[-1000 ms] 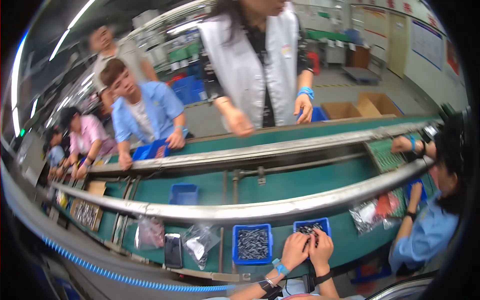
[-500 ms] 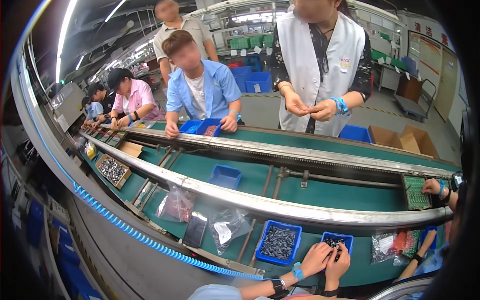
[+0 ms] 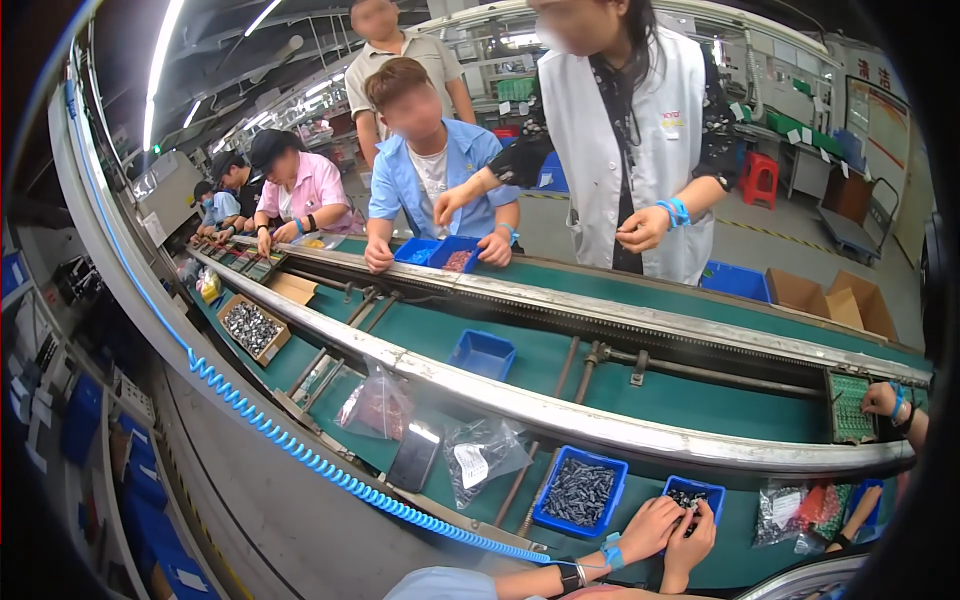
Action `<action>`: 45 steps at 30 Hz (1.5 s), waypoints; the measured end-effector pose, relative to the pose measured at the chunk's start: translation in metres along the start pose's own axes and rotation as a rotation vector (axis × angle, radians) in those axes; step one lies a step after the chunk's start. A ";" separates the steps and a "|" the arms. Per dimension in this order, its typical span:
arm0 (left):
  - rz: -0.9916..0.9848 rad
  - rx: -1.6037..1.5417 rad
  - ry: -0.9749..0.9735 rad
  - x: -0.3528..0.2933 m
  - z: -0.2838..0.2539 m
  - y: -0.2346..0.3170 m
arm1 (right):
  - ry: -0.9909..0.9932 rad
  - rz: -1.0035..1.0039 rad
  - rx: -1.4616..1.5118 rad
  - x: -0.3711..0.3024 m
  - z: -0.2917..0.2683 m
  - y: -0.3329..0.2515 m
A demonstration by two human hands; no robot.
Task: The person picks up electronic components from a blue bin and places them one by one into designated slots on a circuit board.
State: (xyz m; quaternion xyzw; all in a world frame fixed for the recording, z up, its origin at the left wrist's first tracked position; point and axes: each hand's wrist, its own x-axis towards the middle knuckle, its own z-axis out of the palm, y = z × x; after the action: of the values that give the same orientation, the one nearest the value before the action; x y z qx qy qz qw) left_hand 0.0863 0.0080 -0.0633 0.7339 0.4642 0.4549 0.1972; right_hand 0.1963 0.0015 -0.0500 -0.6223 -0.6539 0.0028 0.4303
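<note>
My left hand (image 3: 648,528), with a blue strap at its wrist, and my right hand (image 3: 690,543) meet at the front edge of a small blue bin (image 3: 718,492) of small dark parts. Fingertips of both hands are pinched together; whatever lies between them is too small and hidden to name. Just left of my hands stands a larger blue bin (image 3: 622,468) full of dark grey, elongated parts (image 3: 580,492). From the left strap a coiled blue cord (image 3: 300,455) runs up along the bench edge.
A clear bag with a white label (image 3: 480,462), a black phone (image 3: 415,458) and a bag of reddish parts (image 3: 378,405) lie to the left. Beyond a metal rail (image 3: 560,415) sits a blue tray (image 3: 483,355). Co-workers stand opposite; another's hand (image 3: 885,400) touches a green circuit board (image 3: 851,405) at right.
The view has shifted, moving the scene slightly right and down. The person in the white vest has parted their hands and reaches one toward the bins opposite. My hands stay pinched at the small bin.
</note>
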 end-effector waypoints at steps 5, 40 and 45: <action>0.013 0.010 0.048 -0.001 -0.002 0.000 | 0.015 -0.035 0.028 0.001 0.001 -0.004; -0.073 -0.033 -0.116 0.000 -0.003 -0.002 | 0.016 0.015 0.062 -0.001 0.001 0.000; -0.065 -0.037 -0.089 -0.004 -0.001 0.001 | -0.006 0.019 0.065 -0.003 -0.001 0.004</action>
State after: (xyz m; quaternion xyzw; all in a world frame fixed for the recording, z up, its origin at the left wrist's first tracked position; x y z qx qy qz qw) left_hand 0.0855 0.0042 -0.0637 0.7341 0.4702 0.4237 0.2459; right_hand 0.2001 -0.0001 -0.0533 -0.6142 -0.6489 0.0301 0.4481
